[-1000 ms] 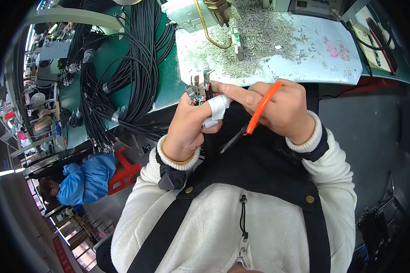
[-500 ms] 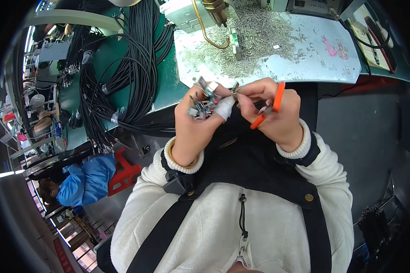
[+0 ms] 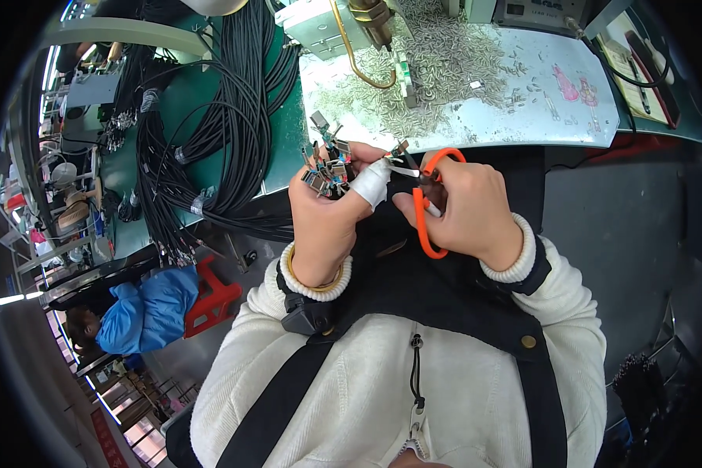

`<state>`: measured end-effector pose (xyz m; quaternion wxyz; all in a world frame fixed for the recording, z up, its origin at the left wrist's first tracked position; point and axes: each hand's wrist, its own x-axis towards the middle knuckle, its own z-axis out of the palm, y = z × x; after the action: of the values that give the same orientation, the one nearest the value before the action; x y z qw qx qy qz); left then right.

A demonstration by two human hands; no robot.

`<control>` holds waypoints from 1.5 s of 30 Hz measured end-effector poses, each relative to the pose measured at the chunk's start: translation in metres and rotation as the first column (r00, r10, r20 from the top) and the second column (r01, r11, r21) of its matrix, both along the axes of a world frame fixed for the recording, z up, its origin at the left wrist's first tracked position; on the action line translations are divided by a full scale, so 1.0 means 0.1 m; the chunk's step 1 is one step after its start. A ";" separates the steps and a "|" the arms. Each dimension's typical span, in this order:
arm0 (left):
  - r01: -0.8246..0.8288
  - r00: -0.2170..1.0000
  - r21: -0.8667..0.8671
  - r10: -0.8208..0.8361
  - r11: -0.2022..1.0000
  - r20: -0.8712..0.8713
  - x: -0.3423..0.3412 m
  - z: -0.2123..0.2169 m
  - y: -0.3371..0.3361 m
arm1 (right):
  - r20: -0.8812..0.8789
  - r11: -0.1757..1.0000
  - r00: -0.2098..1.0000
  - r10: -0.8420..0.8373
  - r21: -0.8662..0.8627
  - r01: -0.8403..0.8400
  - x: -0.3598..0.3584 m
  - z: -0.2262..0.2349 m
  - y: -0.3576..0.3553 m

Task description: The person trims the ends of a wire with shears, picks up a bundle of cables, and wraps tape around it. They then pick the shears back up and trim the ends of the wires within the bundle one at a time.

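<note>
My left hand (image 3: 320,234) is closed around a bunch of small metal cable connectors (image 3: 329,173) with coloured wires at their ends. White tape (image 3: 372,186) wraps its thumb, which pinches one wire end against the index finger. My right hand (image 3: 480,209) grips a pair of orange-handled scissors (image 3: 421,228), fingers in the loops. The blades point left, and their tips reach the pinched wire end just beyond the taped thumb. Whether the blades touch the wire I cannot tell. Black cables (image 3: 261,222) run leftward from beneath my left hand.
A pale metal work plate (image 3: 476,125) lies ahead, strewn with many small metal pieces (image 3: 444,70). A machine with a brass fitting (image 3: 370,23) stands at its back. Coiled black cables (image 3: 242,101) cover the green table at left. A person in blue (image 3: 152,308) sits far left.
The scissors have swung from lying in my right palm to pointing left at the wire end. My right fingertips have let go of that end. My left hand has shifted slightly left.
</note>
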<state>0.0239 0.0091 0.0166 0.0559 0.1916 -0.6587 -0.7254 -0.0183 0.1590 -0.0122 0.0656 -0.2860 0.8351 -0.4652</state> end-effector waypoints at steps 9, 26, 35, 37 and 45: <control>0.056 0.994 0.052 -0.061 0.997 0.094 -0.18 -0.04 -0.09 | 0.047 0.999 0.998 -0.042 -0.025 0.043 0.03 -0.26 -0.10; 0.247 0.939 0.452 -0.327 0.857 0.108 -0.97 -0.29 -0.39 | 0.599 0.877 0.800 -0.038 -0.364 0.314 -0.82 -0.02 -0.26; 0.259 0.939 0.415 -0.328 0.872 0.104 -0.96 -0.28 -0.40 | 0.606 0.819 0.795 0.008 -0.460 0.343 -0.80 -0.07 -0.28; 0.246 0.944 0.401 -0.312 0.882 0.107 -0.95 -0.27 -0.38 | 0.618 0.829 0.786 -0.002 -0.439 0.346 -0.81 -0.05 -0.28; 0.228 0.955 0.356 -0.280 0.906 0.102 -0.94 -0.25 -0.35 | 0.625 0.846 0.781 -0.013 -0.409 0.341 -0.80 -0.05 -0.29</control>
<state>-0.0705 -0.0261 -0.0086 -0.1228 0.1651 -0.5451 -0.8127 -0.0982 0.1304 -0.0168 0.2041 -0.0478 0.6439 -0.7358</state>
